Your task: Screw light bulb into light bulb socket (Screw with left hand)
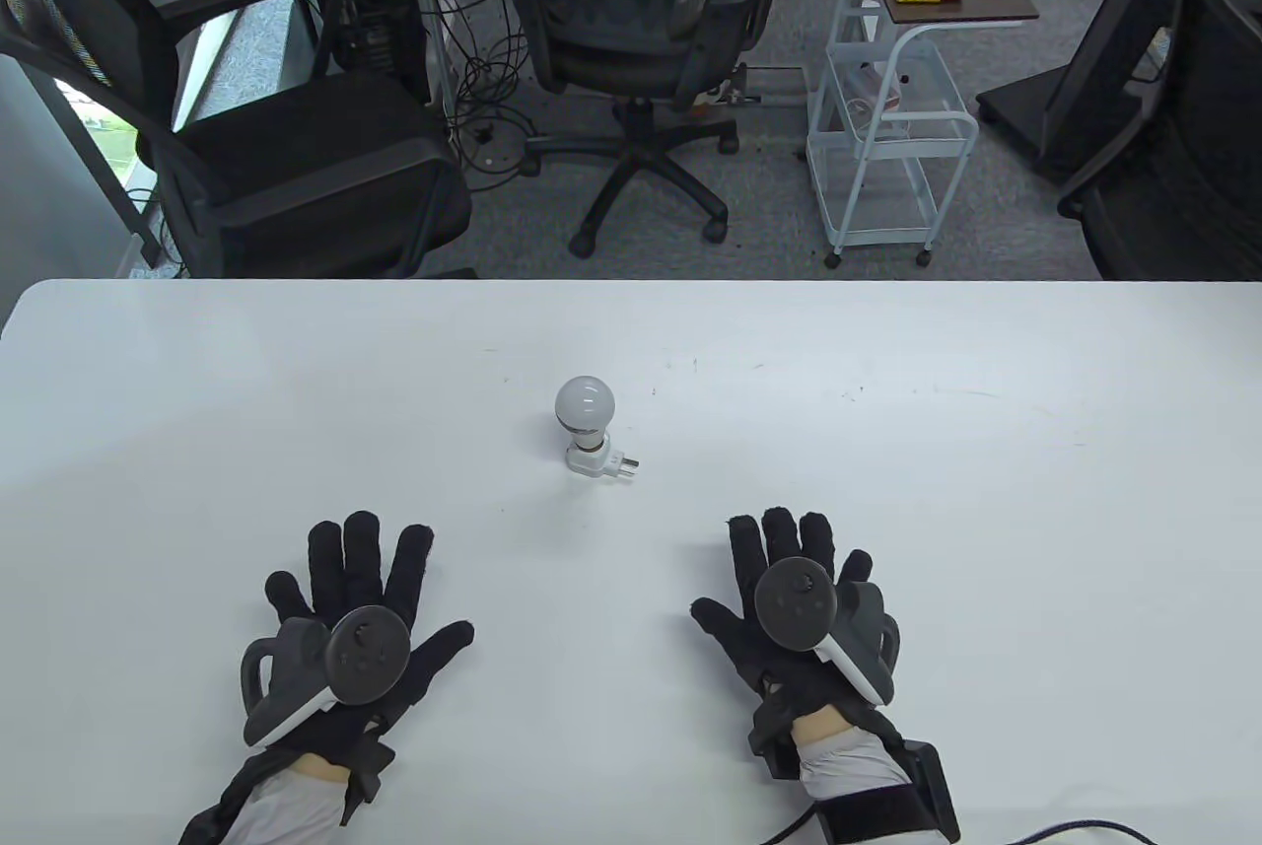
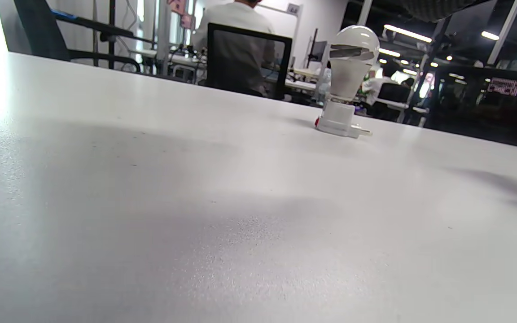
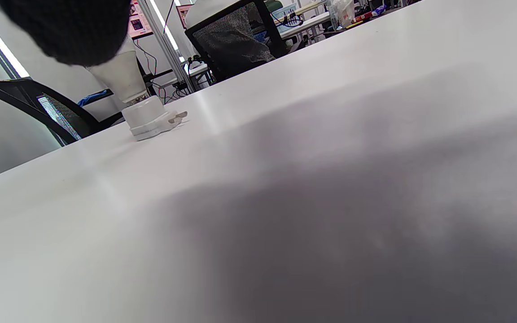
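Observation:
A white light bulb stands upright in a white plug-in socket on the white table, near its middle. The bulb and socket also show in the left wrist view, and the socket in the right wrist view with the bulb's neck above it. My left hand rests flat on the table, fingers spread, below and left of the bulb. My right hand rests flat below and right of it. Both hands hold nothing.
Beyond the table's far edge stand black office chairs, a white wire cart with small items on top, and floor cables. A black glove fingertip covers the top left of the right wrist view.

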Demonstrator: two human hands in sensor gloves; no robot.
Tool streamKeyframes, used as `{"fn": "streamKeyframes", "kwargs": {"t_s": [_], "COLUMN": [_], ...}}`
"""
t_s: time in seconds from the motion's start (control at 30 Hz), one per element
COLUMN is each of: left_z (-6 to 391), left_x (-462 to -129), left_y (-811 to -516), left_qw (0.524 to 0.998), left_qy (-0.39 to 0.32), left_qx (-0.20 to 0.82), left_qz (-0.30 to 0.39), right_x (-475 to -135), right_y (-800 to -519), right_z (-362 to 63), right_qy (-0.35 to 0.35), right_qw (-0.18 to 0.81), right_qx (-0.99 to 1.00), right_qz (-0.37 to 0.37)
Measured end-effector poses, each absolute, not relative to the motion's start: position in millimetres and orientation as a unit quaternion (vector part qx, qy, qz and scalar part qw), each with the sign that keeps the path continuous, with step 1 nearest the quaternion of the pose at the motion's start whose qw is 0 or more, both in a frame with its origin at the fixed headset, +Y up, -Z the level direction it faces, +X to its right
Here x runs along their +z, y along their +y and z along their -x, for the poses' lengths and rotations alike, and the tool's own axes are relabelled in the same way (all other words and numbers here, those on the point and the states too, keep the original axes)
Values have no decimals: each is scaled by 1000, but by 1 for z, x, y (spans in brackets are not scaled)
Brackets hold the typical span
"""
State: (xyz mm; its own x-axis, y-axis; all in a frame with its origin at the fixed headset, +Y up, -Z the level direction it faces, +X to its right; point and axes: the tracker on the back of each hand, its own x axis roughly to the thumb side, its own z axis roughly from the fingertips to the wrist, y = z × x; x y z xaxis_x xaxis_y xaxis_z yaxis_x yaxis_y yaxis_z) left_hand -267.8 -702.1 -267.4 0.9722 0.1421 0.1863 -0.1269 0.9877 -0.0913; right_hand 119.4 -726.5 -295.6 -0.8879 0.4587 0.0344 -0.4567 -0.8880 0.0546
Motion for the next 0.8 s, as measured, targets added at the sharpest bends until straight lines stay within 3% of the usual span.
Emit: {"fn": "streamKeyframes", "kwargs": {"t_s": [0.8], "left_z": [264], "left_x": [-271], "left_y": [-707], "left_qw": [989], "left_qy": [-106], "left_qx": [80], "left_qz": [60], "right_x": [-303], "right_y": [-745], "right_z": [-117], "right_qy": [110], "right_qw": [222], "right_qx": [968], "right_qz": [-34]}}
